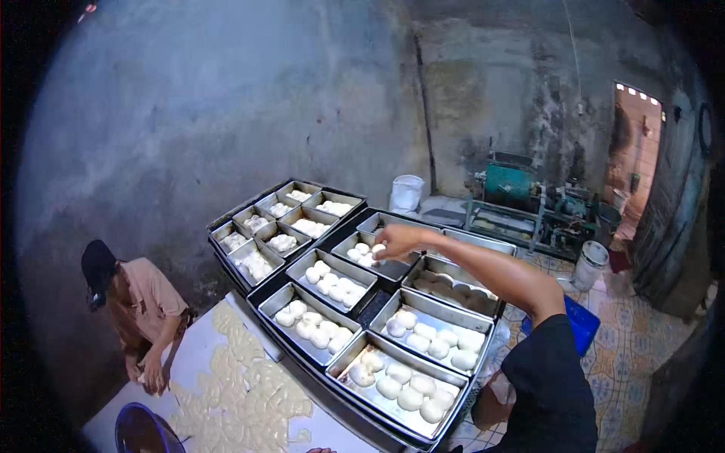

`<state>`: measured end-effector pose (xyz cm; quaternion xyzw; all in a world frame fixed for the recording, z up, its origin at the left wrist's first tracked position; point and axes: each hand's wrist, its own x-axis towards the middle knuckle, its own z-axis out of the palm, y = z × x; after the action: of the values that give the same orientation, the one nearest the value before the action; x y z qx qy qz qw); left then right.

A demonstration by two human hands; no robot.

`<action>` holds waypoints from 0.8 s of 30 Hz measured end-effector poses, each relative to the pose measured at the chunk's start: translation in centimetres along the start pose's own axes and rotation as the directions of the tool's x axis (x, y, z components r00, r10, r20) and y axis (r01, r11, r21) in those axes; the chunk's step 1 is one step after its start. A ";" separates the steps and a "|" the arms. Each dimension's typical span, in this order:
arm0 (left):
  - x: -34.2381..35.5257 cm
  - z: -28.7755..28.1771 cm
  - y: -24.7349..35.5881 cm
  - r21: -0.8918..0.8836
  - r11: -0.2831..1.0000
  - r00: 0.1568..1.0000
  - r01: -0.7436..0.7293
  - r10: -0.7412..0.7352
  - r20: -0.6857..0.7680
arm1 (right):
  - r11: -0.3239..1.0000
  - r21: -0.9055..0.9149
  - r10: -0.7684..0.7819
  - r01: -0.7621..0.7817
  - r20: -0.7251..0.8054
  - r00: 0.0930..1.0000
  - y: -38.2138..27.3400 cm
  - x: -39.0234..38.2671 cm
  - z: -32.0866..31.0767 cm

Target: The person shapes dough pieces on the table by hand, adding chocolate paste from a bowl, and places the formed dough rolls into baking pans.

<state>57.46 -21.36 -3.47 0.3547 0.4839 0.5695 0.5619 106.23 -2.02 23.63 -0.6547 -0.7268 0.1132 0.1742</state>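
My right arm reaches over metal loaf pans on a dark tray. My right hand (394, 242) is down at a middle pan (404, 273), its fingers curled on a white dough ball (378, 251) beside other balls. Nearer pans (462, 399) hold rows of round dough balls. My left hand (322, 450) barely shows at the bottom edge, by the white work table (340, 436) with scattered flattened dough (234, 385); what it holds, if anything, is hidden. A second group of pans (214, 226) at the back left holds lumpier dough.
A co-worker (140, 302) works at the table's left, near a blue bowl (118, 426). Against the back are a white sack (405, 192) and a green machine (507, 186). At the right are a bucket (591, 266), a blue crate (581, 325) and a doorway (634, 158).
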 end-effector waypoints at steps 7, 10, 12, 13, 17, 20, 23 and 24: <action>-1.7 2.1 -3.6 -0.044 0.999 0.989 0.018 -0.024 -0.145 | 0.991 0.092 0.078 -0.099 0.209 0.975 0.8 0.8 1.9; -2.7 3.2 -3.6 -0.076 0.997 0.990 -0.008 -0.003 -0.142 | 0.989 -0.103 -0.084 0.102 0.162 0.983 2.6 1.0 2.7; -2.7 2.7 -3.9 -0.108 0.994 0.987 -0.022 0.005 -0.161 | 0.983 -0.174 -0.017 0.050 0.183 0.983 0.3 -0.9 2.4; -2.7 2.3 -4.3 -0.125 0.992 0.984 -0.028 0.006 -0.178 | 0.982 -0.188 0.025 0.010 0.181 0.983 -0.4 -1.9 1.8; -1.5 0.3 -2.5 -0.076 0.988 0.980 -0.135 0.122 -0.155 | 0.908 -0.415 -0.017 -0.061 -0.181 0.983 -4.0 -4.3 -1.0; -0.4 -3.2 -2.0 -0.051 0.974 0.956 -0.220 0.205 -0.208 | 0.990 -0.040 -0.140 0.134 -0.297 0.945 -8.3 -8.3 -2.9; -0.5 -8.7 -2.6 0.096 0.914 0.847 -0.393 0.401 -0.349 | 0.903 -0.180 -0.430 0.391 -0.389 0.815 -12.9 -12.4 -0.6; -1.5 -11.3 -1.8 0.099 0.906 0.800 -0.412 0.411 -0.437 | 0.879 0.021 -0.418 0.477 -0.450 0.789 -15.1 -13.4 1.2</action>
<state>47.46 -24.76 -8.16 0.3101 0.5110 0.7441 0.2984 93.05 -17.01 27.05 -0.4587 -0.7947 -0.0310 0.3962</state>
